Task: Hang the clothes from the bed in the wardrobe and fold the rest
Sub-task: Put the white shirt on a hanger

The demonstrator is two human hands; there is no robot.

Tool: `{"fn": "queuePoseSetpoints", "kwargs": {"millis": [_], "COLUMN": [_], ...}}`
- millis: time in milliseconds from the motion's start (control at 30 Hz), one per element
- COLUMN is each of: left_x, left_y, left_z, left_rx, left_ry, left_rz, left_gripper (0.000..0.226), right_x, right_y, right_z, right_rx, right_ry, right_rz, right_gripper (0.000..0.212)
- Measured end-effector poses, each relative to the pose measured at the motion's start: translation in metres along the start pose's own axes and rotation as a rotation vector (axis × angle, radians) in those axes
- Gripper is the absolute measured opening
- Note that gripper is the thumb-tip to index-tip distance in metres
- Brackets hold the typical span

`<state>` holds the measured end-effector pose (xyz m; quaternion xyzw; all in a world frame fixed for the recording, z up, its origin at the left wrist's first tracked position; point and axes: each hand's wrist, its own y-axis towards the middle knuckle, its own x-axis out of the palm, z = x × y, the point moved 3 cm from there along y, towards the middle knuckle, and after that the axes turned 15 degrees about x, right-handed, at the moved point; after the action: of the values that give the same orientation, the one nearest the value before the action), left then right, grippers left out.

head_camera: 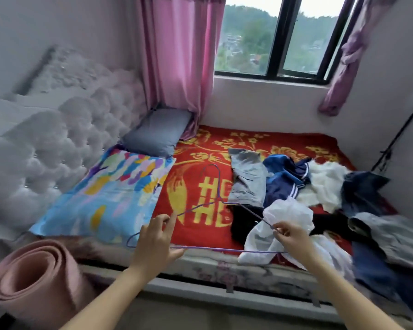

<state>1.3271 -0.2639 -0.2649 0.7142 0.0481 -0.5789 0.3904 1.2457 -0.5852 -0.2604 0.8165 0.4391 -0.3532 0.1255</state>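
Low at frame centre, left hand [158, 239] is gripping the thin, probably springy hanger [224, 249], right hand [290, 236] pinching the limp, light-looking white garment [289, 210] by its edge.

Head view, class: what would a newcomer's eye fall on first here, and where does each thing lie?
The red blanket with gold flowers covers the bed, mid-frame. In front of it, the left hand and right hand hold a thin purple hanger over the bed's near edge. A jumbled heap of clothes lies on the blanket's right side.
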Motion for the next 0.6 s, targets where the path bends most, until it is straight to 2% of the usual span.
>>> {"fn": "queuePoseSetpoints", "kwargs": {"millis": [200,400,467,533,600], "left_x": [0.089,0.165,0.202,0.233,0.263], "left_y": [0.012,0.046,0.06,0.073,0.085], "left_z": [-0.012,-0.074,-0.107,-0.134,-0.156], "left_rx": [-0.056,-0.107,-0.122,-0.248,-0.448], "left_ry": [-0.115,-0.177,-0.266,-0.441,-0.653], "left_rz": [-0.262,-0.376,-0.411,-0.471,-0.486], "left_gripper": [0.101,0.108,0.107,0.091,0.058], "right_x": [0.043,0.097,0.123,0.143,0.16], "right_y": [0.04,0.118,0.157,0.189,0.218], "right_z": [0.052,0.052,0.049,0.044,0.043], "right_rx": [0.172,0.289,0.338,0.39,0.439], "right_ry": [0.056,0.065,0.083,0.084,0.059], "right_rz": [-0.049,-0.124,-0.162,-0.205,-0.244], "right_gripper": [0.024,0.027,0.029,0.031,0.03]}}
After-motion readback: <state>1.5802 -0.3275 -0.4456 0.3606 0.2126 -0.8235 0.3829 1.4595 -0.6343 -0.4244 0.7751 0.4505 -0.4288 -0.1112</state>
